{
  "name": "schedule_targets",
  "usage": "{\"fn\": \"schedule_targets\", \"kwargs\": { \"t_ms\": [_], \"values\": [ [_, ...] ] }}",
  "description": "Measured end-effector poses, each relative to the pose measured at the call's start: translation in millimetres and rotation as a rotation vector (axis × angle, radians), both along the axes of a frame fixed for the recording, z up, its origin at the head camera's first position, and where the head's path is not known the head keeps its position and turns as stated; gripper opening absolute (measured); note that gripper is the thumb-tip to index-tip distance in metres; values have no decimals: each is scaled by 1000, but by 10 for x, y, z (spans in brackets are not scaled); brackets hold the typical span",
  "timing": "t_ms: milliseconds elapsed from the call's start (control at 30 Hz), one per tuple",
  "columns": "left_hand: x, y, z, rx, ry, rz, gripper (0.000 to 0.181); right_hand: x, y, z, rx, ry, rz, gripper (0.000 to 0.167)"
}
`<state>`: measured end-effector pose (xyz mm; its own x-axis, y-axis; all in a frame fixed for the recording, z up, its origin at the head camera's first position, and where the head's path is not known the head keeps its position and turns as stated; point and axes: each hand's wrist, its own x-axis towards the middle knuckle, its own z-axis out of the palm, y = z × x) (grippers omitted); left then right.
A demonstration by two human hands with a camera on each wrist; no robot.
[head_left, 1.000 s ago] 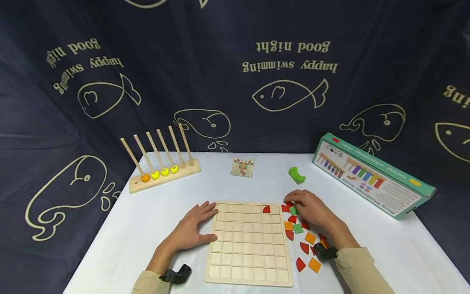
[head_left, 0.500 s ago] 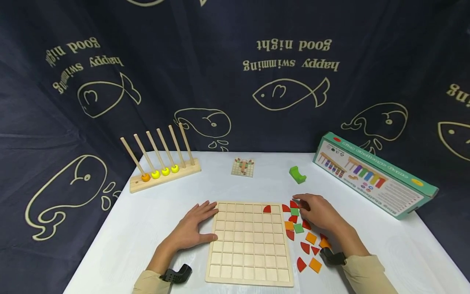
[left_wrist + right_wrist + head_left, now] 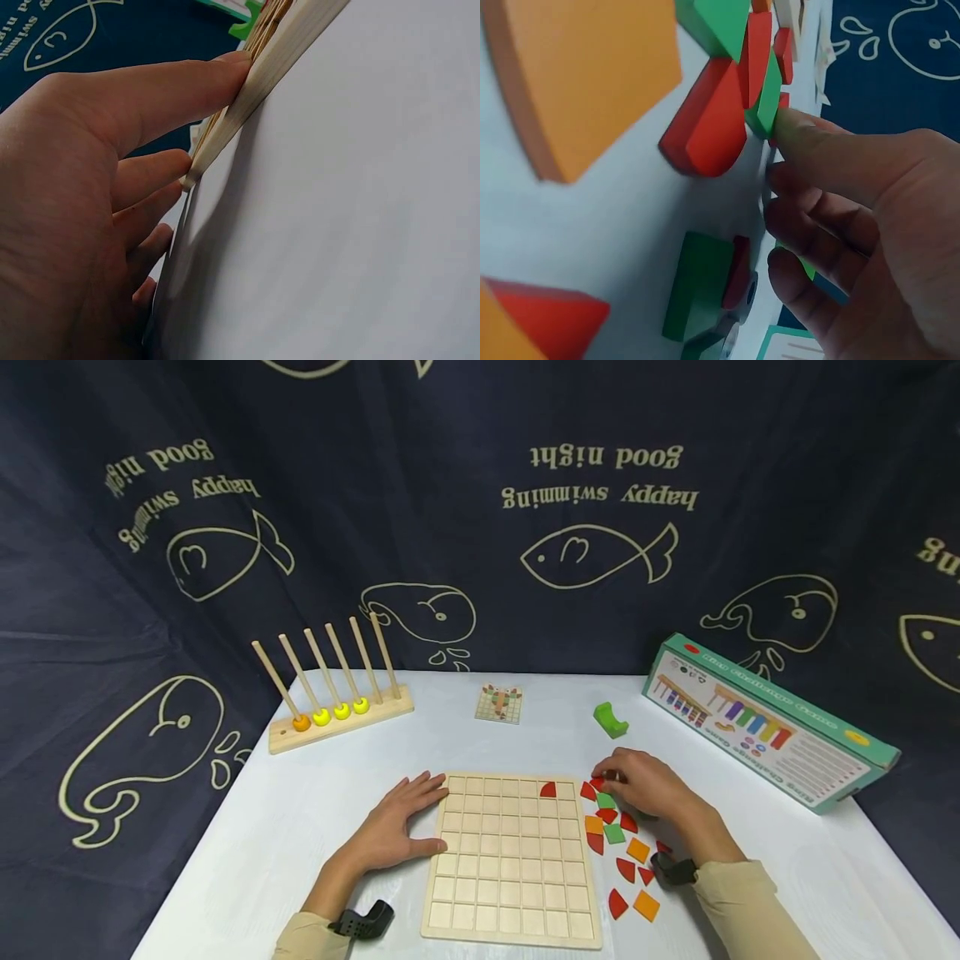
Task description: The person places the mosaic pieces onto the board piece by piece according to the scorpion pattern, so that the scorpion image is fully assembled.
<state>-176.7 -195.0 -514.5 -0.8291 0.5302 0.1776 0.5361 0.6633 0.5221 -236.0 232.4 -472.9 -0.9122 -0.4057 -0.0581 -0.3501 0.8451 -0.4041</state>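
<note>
Tabletop play setup; can't tell the room type. White counter [image 3: 315, 802], navy fish-print cloth [image 3: 450, 543] filling the background. Toys on top: peg rack [image 3: 337, 727], game box [image 3: 772, 727], grid board [image 3: 510, 864].

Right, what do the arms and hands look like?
The left hand and right hand wear no gloves. The left sleeve and right sleeve look plain beige. The left wrist camera and right wrist camera are black and strapped on.
</note>
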Motion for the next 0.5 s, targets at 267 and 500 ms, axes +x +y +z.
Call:
{"fn": "schedule_targets", "kwargs": {
  "t_ms": [267, 500],
  "values": [
    [3, 4, 35, -7, -8, 9, 81, -2, -5, -43, 17, 40, -54, 29],
    [1, 0, -2, -13, -11, 15, 81, 39, 3, -76, 29, 70, -64, 31]
  ]
}}
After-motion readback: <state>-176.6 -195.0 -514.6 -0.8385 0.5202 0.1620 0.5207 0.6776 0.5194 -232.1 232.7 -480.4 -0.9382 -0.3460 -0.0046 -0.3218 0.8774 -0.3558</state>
